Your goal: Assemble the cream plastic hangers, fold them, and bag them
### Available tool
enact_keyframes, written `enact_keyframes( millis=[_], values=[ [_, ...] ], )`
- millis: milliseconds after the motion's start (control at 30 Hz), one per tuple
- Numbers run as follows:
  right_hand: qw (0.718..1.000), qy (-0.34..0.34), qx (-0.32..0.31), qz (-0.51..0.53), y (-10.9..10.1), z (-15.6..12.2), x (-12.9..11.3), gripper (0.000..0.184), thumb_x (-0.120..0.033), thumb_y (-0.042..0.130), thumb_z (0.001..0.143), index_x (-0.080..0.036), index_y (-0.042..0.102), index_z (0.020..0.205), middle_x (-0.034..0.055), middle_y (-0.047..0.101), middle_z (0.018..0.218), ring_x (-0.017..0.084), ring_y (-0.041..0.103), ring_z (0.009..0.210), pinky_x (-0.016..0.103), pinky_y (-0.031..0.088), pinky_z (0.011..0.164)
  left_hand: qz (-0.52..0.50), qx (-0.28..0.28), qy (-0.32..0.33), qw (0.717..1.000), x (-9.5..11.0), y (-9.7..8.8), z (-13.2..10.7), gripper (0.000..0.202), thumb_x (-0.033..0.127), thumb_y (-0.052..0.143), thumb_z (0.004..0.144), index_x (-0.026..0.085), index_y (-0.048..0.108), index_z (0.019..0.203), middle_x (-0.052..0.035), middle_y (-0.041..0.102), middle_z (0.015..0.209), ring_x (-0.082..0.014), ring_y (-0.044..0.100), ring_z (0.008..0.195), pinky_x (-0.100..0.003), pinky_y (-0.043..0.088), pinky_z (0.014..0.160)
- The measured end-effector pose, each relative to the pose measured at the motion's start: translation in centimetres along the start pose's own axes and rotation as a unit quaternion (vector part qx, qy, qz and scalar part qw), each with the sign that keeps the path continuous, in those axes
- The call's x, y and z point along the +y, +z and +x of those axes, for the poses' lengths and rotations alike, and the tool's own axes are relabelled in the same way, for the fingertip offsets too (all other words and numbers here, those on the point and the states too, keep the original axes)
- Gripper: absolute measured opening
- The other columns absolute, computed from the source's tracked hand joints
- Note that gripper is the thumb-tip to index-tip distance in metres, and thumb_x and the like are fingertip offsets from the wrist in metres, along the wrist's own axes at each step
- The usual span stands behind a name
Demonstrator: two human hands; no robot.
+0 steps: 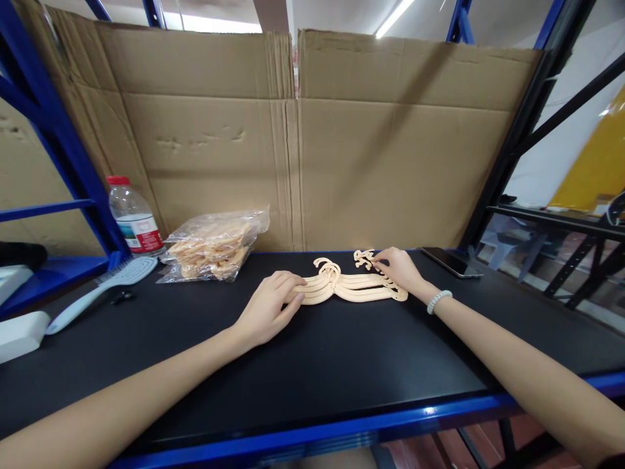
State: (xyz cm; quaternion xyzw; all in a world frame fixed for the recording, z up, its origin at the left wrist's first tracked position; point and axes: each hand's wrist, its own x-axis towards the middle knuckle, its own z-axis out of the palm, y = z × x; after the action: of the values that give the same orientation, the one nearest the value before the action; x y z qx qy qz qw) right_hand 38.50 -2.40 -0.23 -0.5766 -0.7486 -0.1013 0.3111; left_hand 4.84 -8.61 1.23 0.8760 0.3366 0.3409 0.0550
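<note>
A stack of small cream plastic hangers (pixel 349 286) lies on the black tabletop (pixel 312 365), hooks pointing to the cardboard wall. My left hand (pixel 271 306) rests on the stack's left end, fingers stretched flat over it. My right hand (pixel 398 268) sits at the stack's right end, fingertips pinched at a small cream piece (pixel 364 258) lying just behind the hangers. A pale bead bracelet (pixel 438 300) circles my right wrist.
A clear bag of more cream hangers (pixel 212 247) lies at the back left, with a water bottle (pixel 134 218) and a light blue hairbrush (pixel 100 290) beside it. A phone (pixel 452 262) lies at the back right. Cardboard sheets (pixel 303 143) wall off the rear; blue rack posts (pixel 58 130) flank the left.
</note>
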Motion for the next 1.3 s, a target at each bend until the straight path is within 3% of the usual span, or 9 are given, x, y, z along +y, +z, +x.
enact_keyframes(
  millis=[133,267,400,600,700,800,1033,1233,1300],
  values=[
    [0.996,0.014,0.072,0.041,-1.2,0.0,-0.7,0.014,-0.022,0.061,0.082,-0.016,0.074,0.083,0.0077,0.074,0.086,0.021,0.066,0.077,0.033,0.051,0.074,-0.16,-0.001,-0.162,0.974,2.3,-0.1,0.1,0.026,0.036,0.047,0.088,0.019,0.065,0.096,-0.007,0.067,0.098,-0.0236,0.06,0.088,-0.037,0.045,0.078],
    [0.96,0.091,0.184,0.191,-3.0,-0.2,-1.7,0.016,-0.03,0.064,0.078,-0.016,0.073,0.079,0.0068,0.073,0.076,0.018,0.065,0.066,0.033,0.052,0.068,-0.309,-0.033,-0.208,0.927,4.0,0.1,0.0,0.023,0.035,0.057,0.08,0.017,0.067,0.09,-0.0071,0.069,0.096,-0.0209,0.061,0.083,-0.032,0.047,0.073],
    [0.907,0.133,0.212,0.339,-4.3,-0.7,-3.6,0.019,-0.033,0.069,0.073,-0.015,0.068,0.079,0.0054,0.069,0.07,0.017,0.064,0.063,0.032,0.054,0.064,-0.43,-0.082,-0.251,0.863,4.3,0.7,-0.3,0.024,0.032,0.062,0.076,0.015,0.064,0.093,-0.0076,0.07,0.092,-0.016,0.061,0.07,-0.03,0.048,0.066],
    [0.772,0.175,0.017,0.611,-3.6,-2.7,-9.4,0.024,-0.032,0.077,0.067,-0.018,0.06,0.076,0.0032,0.07,0.069,0.014,0.067,0.065,0.029,0.057,0.067,-0.484,-0.097,-0.271,0.826,4.7,1.1,-0.3,0.039,0.036,0.069,0.075,0.014,0.061,0.107,-0.0114,0.067,0.108,-0.0167,0.065,0.078,-0.032,0.051,0.075],
    [0.749,0.158,-0.113,0.633,-2.8,-4.0,-12.0,0.025,-0.033,0.077,0.069,-0.018,0.059,0.077,0.0023,0.071,0.069,0.014,0.069,0.067,0.028,0.058,0.068,-0.483,-0.091,-0.264,0.83,4.9,1.2,-0.4,0.043,0.038,0.07,0.075,0.015,0.06,0.11,-0.011,0.064,0.113,-0.0156,0.065,0.077,-0.031,0.051,0.073],
    [0.746,0.135,-0.186,0.625,-2.2,-4.9,-13.1,0.026,-0.034,0.077,0.071,-0.017,0.057,0.078,0.0036,0.073,0.072,0.016,0.07,0.07,0.029,0.058,0.067,-0.462,-0.081,-0.252,0.846,4.8,1.3,-0.4,0.035,0.04,0.07,0.076,0.013,0.063,0.097,-0.0074,0.066,0.094,-0.0138,0.061,0.071,-0.027,0.049,0.065],
    [0.781,0.067,-0.233,0.576,-2.2,-5.2,-13.2,0.027,-0.039,0.072,0.075,-0.015,0.063,0.081,0.0048,0.072,0.077,0.014,0.067,0.065,0.03,0.057,0.066,-0.462,-0.058,-0.243,0.851,4.6,1.5,-0.4,0.03,0.043,0.069,0.075,0.014,0.061,0.077,-0.0015,0.063,0.072,-0.0114,0.055,0.058,-0.025,0.046,0.056],
    [0.94,-0.07,-0.1,0.317,-2.5,-4.4,-11.1,0.015,-0.034,0.065,0.081,-0.019,0.066,0.083,0.0044,0.068,0.083,0.016,0.062,0.073,0.03,0.05,0.067,-0.461,0.004,-0.28,0.842,3.8,1.0,-0.2,0.024,0.037,0.068,0.076,0.015,0.06,0.074,-0.0007,0.061,0.065,-0.0118,0.054,0.057,-0.025,0.042,0.057],
    [0.97,-0.091,-0.06,0.215,-2.4,-4.0,-10.0,0.012,-0.031,0.066,0.079,-0.02,0.064,0.079,0.0037,0.066,0.077,0.017,0.059,0.071,0.03,0.047,0.066,-0.472,0.053,-0.297,0.829,3.3,0.7,0.0,0.022,0.032,0.07,0.073,0.014,0.06,0.08,0.0004,0.06,0.065,-0.0114,0.053,0.057,-0.025,0.04,0.057]
  ],
)
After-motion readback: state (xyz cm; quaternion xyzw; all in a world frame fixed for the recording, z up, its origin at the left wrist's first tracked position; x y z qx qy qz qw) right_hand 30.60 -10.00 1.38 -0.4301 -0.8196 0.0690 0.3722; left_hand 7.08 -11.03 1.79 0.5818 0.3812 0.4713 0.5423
